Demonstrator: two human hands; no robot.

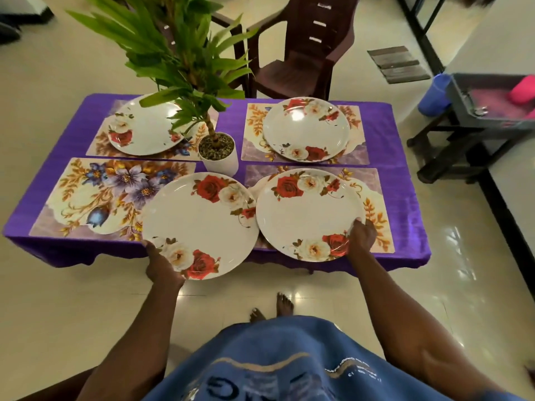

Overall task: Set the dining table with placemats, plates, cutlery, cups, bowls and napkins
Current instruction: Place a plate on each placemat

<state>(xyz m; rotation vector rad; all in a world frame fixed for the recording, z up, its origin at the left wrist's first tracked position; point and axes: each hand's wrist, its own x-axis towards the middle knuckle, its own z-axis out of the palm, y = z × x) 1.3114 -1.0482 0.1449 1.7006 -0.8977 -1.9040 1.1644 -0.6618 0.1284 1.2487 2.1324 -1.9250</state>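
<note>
The near-left placemat (95,198) is mostly bare and open to approach. The potted plant (217,153) stands at the counter (405,180) centre, its leaves overhanging the far-left plate (144,127).

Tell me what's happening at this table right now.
A person is setting a purple-clothed table. Their left hand holds a white rose-patterned plate over the near edge, not yet on the bare near-left floral placemat. Their right hand grips the plate on the near-right placemat. Both far placemats already carry plates.
</note>
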